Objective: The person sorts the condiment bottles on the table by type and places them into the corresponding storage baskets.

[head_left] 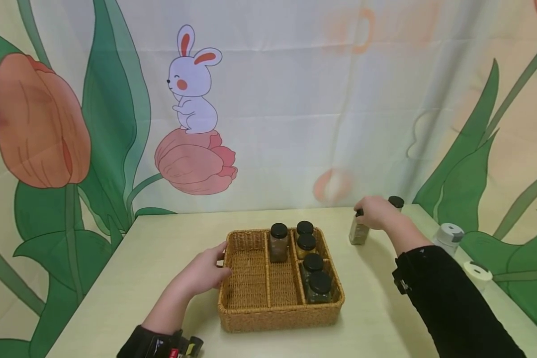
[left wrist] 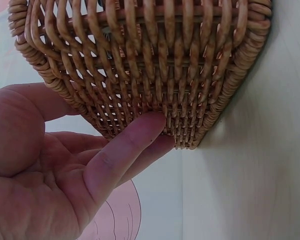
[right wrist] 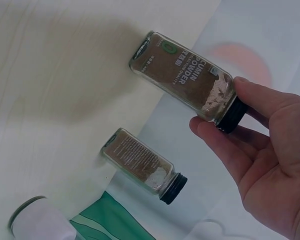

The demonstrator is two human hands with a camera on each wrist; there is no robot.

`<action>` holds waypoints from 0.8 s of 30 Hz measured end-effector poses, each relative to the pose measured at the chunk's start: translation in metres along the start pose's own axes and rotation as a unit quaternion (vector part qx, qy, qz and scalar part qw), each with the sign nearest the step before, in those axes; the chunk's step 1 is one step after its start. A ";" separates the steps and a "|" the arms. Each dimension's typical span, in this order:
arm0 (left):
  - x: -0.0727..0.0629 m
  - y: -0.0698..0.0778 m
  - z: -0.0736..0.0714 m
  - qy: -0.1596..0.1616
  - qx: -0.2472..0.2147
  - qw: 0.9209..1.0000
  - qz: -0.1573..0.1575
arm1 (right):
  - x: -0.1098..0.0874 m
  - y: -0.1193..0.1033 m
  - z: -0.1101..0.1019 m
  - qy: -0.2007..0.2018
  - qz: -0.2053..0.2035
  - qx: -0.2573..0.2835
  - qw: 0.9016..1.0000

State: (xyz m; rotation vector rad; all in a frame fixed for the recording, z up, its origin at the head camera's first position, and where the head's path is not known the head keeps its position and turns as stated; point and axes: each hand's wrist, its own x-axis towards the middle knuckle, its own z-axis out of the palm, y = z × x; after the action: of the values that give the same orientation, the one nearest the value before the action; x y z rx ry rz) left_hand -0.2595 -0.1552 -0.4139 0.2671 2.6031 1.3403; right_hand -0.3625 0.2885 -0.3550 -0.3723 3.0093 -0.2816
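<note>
I am inspecting from a distance and recording the following. The right hand (head_left: 376, 211) is pinching the cumin jar (right wrist: 182, 75) around its black cap and neck. That jar is standing near the tabletop's (head_left: 161, 243) back edge, to the right of the wicker basket (head_left: 279, 318) and well apart from it; whether its base is touching the surface, I am not able to tell. A second brown-filled jar (right wrist: 140, 160) is standing near it, not touching.

The left hand (head_left: 203, 272) is gripping the basket's left wall, the thumb apparently lying over the rim. One jar (head_left: 279, 246) is occupying the back of the middle compartment, four black-capped jars (head_left: 319, 286) are sharing the two right-hand compartments, and the left one is holding nothing.

In my judgement, good handling is depending on pinching the neck glass as well as the cap, since a loose cap could be turning under load. I am advising a straight lift, the jar staying upright and clear of its neighbour, with the left hand bracing lightly so the basket is not tipping.
</note>
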 end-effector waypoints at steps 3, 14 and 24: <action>0.000 0.000 0.000 -0.001 -0.001 1.000 -0.001 | 0.000 -0.001 0.000 -0.001 -0.004 -0.001 1.000; 0.000 -0.001 0.000 0.000 -0.004 1.000 0.000 | 0.002 -0.008 -0.003 0.003 -0.034 -0.006 0.999; 0.001 -0.002 0.000 -0.001 -0.004 1.000 0.001 | 0.002 -0.016 -0.011 0.014 -0.051 0.000 0.999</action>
State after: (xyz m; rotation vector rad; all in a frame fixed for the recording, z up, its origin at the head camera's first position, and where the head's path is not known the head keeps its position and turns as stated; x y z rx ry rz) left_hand -0.2603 -0.1560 -0.4158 0.2686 2.5957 1.3504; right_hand -0.3623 0.2747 -0.3413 -0.5281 3.0217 -0.2983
